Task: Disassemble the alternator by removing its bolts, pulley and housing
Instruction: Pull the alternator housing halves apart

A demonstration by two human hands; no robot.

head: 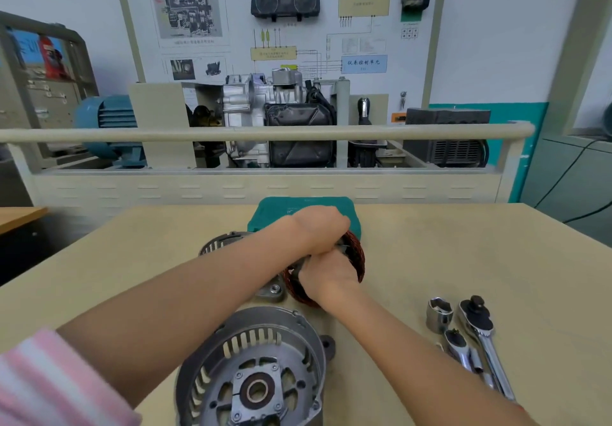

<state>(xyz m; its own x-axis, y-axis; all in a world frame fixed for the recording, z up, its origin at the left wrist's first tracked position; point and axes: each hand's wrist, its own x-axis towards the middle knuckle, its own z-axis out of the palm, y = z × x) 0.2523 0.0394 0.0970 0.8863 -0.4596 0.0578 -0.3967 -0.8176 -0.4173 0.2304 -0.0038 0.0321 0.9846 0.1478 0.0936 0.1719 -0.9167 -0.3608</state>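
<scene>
Stator (356, 253) mid-table, both hands (318, 227) on it

Both hands, left hand (318, 230) and right hand (326, 276), grip the copper-wound stator (356, 256) above the table (463, 243); a detached housing half (251, 369) lies nearer, ratchets (480, 336) at right.

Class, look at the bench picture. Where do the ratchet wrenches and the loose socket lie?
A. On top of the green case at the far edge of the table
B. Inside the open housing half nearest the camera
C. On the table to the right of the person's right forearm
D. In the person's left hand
C: the ratchet wrenches and the loose socket lie on the bare table, right of the right forearm, untouched by either hand.
</scene>
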